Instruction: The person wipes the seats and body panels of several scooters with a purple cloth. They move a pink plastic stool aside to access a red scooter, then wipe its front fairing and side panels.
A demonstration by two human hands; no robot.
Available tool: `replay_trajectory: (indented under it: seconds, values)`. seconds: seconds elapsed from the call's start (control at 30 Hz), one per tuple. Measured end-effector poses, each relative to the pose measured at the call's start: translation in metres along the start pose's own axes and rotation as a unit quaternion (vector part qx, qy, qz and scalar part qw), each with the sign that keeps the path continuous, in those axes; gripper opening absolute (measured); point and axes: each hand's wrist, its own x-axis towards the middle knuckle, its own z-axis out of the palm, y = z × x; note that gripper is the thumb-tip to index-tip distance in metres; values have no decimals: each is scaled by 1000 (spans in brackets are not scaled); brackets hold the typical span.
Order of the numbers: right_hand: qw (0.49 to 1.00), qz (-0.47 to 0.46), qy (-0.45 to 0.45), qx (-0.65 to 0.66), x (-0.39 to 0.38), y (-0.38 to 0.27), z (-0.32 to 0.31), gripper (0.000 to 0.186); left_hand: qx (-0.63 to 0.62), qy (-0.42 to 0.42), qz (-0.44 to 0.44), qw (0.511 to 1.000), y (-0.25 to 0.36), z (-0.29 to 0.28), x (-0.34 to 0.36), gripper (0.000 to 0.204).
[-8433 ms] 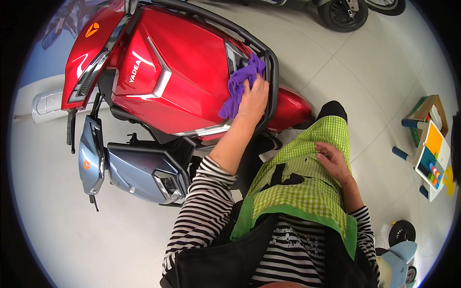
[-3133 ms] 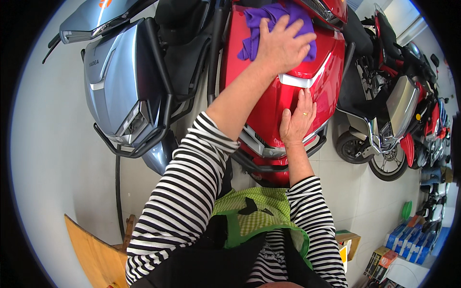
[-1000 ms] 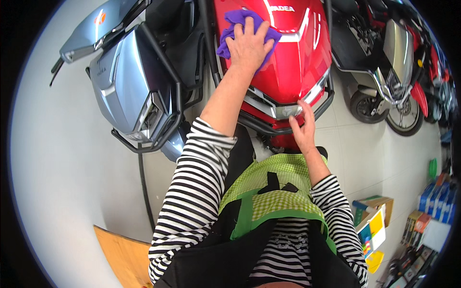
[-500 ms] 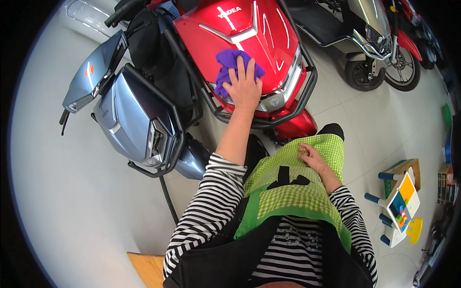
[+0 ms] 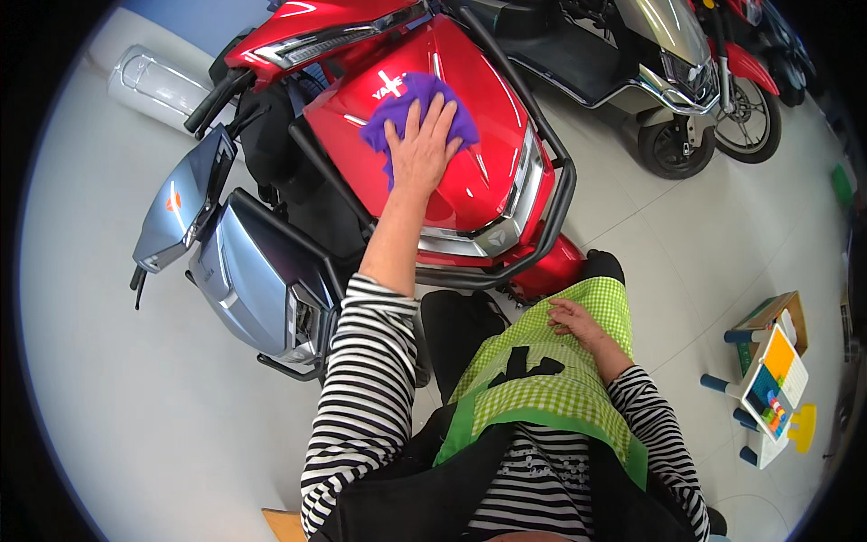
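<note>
My left hand [image 5: 419, 161] lies with spread fingers on a crumpled purple cloth [image 5: 462, 119], pressing it against the glossy front panel of a red scooter [image 5: 492, 154]. The cloth covers part of the white marking on that panel. Silver-edged headlights and a black tubular guard [image 5: 562, 194] frame the scooter's front. Over my lap, my right hand [image 5: 578, 323] rests near the green checked apron [image 5: 591, 361], its fingers loosely extended and nothing visible in them.
A blue-grey scooter [image 5: 248, 271] stands close on the left. Beyond the red one is a beige scooter [image 5: 664, 54] with a black wheel. At right, a small toy table [image 5: 787, 366] with building blocks stands beside a cardboard box [image 5: 784, 312]. The floor is tiled [image 5: 668, 244].
My left hand has slid the purple cloth up and slightly left across the red panel, onto the white marking. The view has shifted. My right hand stays over my lap.
</note>
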Motion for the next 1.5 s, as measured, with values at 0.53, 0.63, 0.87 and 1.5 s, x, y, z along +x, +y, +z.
replay_trajectory:
  seconds: [0.53, 0.63, 0.87, 1.5]
  values:
    - [981, -16, 45, 191, -14, -10, -8, 40, 92, -39, 7, 995, -7, 53, 142, 54]
    - [981, -24, 36, 187, -12, -14, -8, 43, 98, 1, -3, 995, 7, 54, 133, 52]
    - [980, -26, 33, 193, -14, -16, -9, 43, 61, 26, -93, 993, 80, 36, 42, 50]
    - [988, -9, 40, 147, -12, -5, -7, 46, -154, 79, -40, 984, 85, -18, -71, 27]
